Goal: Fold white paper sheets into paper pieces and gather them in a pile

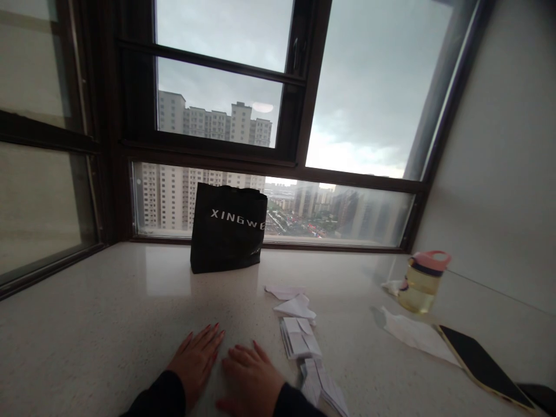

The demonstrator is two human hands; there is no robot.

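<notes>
My left hand [195, 354] lies palm down on the pale speckled sill [82, 336], its fingers stretched forward. Beside it, my right hand [251, 373] also rests on the surface with fingers spread, angled to the left. Neither holds anything. Just to the right of my right hand runs a line of folded white papers: a flat folded slip [284, 291], a pointed folded piece [296, 307], a squarish folded stack [300, 337] and a looser folded bundle [320, 382] nearest me.
A black bag [228, 231] with white lettering stands upright by the window. On the right are a bottle [420, 284] with a pink lid, a crumpled white tissue [417, 333] and a dark-screened phone [484, 362]. Dark window frames [208, 156] border the sill.
</notes>
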